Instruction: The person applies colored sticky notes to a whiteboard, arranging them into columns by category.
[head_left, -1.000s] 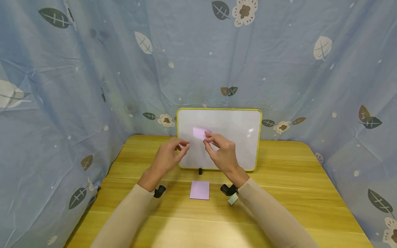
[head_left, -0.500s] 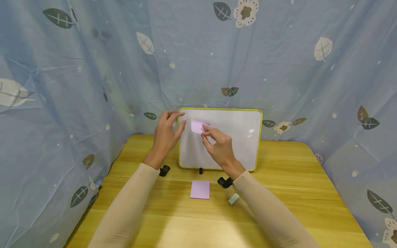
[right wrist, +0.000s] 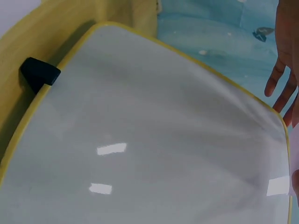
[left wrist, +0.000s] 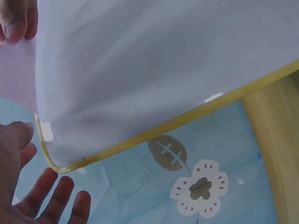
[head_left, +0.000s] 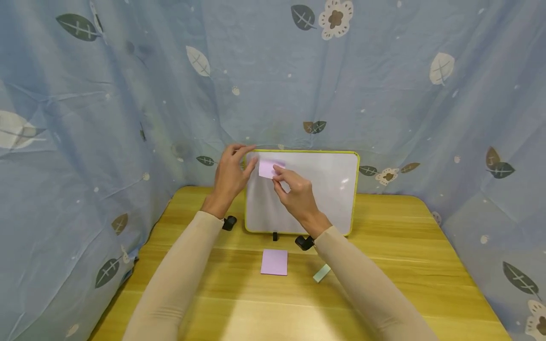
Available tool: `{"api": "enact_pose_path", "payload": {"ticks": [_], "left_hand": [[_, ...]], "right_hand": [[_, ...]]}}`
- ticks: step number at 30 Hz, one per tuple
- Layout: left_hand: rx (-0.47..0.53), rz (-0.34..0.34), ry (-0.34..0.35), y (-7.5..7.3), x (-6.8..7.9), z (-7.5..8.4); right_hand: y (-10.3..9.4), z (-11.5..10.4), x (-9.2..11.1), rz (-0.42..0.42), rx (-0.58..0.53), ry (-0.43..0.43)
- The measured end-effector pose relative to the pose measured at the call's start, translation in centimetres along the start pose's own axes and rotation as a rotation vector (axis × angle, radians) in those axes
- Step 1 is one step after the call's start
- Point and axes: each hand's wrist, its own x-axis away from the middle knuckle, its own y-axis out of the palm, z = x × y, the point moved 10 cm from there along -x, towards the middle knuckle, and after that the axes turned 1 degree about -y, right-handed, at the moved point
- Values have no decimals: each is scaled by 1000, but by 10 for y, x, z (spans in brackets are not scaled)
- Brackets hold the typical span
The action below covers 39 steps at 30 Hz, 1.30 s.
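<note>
Between thumb and fingertips, my right hand (head_left: 297,194) pinches a lilac sticky note (head_left: 266,168). The note is held in front of the upper left part of a white dry-erase board (head_left: 317,199) with a yellow rim. My left hand (head_left: 229,177) is at the board's upper left corner, fingers spread and holding nothing. In the left wrist view, the left fingers (left wrist: 58,196) lie close around that corner; whether they touch it I cannot tell. The sticky note (left wrist: 16,77) shows there beside the board's edge, under the right fingertips.
A lilac sticky-note pad (head_left: 274,262) lies on the wooden table (head_left: 392,265) before the board. Right of it is a small pale green block (head_left: 322,273), near the right sleeve. A black foot (right wrist: 39,73) supports the board. Blue patterned curtain (head_left: 256,71) surrounds the table.
My left hand has risen from beside the note to the board's upper left corner, its fingers spreading. My right hand has carried the sticky note up and slightly left.
</note>
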Motion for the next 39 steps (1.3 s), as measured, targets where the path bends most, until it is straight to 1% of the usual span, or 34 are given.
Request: {"api": "enact_pose_path", "payload": {"ticks": [4,10,18,29,39], "left_hand": [[4,-7,-10,1,-3,-1],[14,-30,-21,7,-8,-1],[25,-54,-54,12,-11,-3],[29,-53,-78,17,-12,-7],[32,-54,-87,20,-14,-10]], "right_hand": [[7,0,-4,-20,10,-13],[11,3,-6,-43,33,3],[17,8,-6,-69,58,12],[23,12,-6,-95,81,32],[26,15,-2,-95,85,23]]}}
